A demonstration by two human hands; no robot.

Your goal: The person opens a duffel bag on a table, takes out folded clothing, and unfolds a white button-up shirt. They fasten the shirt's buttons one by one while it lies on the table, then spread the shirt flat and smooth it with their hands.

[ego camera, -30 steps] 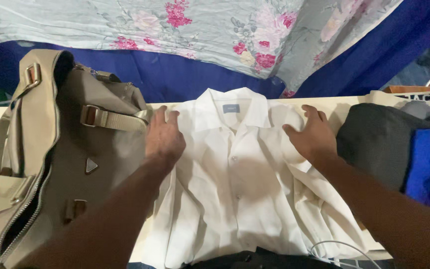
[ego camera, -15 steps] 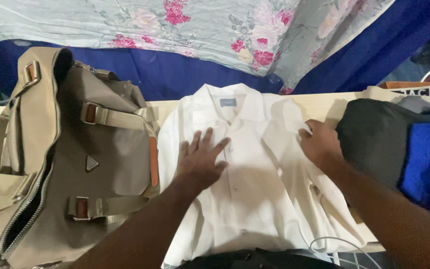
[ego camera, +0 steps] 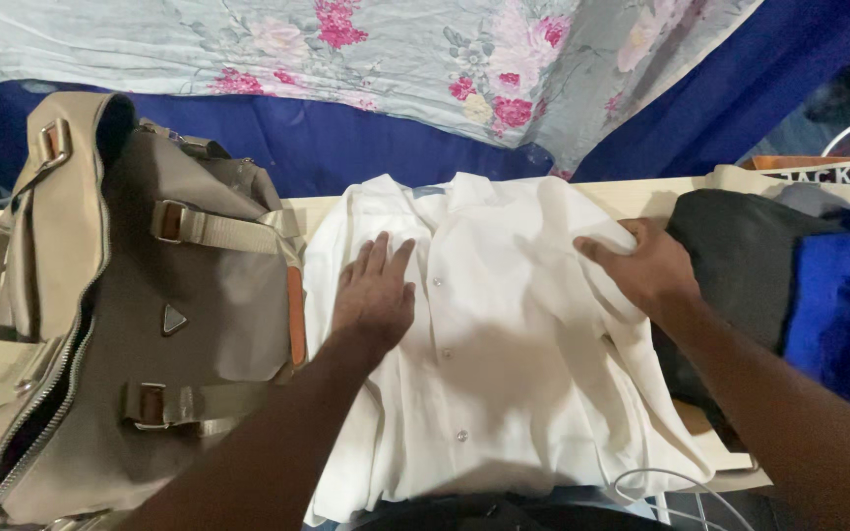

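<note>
At the far left of your view lies a khaki-grey backpack (ego camera: pixel 120 324), flat on its back, with its side zipper open along the lower left edge. Two strapped buckles cross its front panel, one near the top and one near the bottom, and a tan leather strip runs down its right edge. That edge lies just beside the white button-up shirt (ego camera: pixel 504 364).

The shirt is spread front-side up on a pale surface (ego camera: pixel 632 197), collar pointing away from you, with the button placket running down the middle. It sits between the backpack and a pile of dark clothing.

Your left hand (ego camera: pixel 376 295) rests palm-down on the left half of the shirt, fingers extended and slightly spread, pointing toward the collar. It grips nothing; it presses flat against the fabric.

Your right hand (ego camera: pixel 646 270) is at the shirt's right shoulder area. Its fingers are curled over a fold of white fabric at that edge; the thumb side is hidden, so a firm pinch cannot be confirmed.

Directly right of that hand lies a black garment (ego camera: pixel 740 265), touching the shirt's right side. A bright blue garment (ego camera: pixel 843 315) overlaps it at the far right.

Behind everything, a floral sheet (ego camera: pixel 395 59) lies over a dark blue cloth (ego camera: pixel 376 147).
</note>
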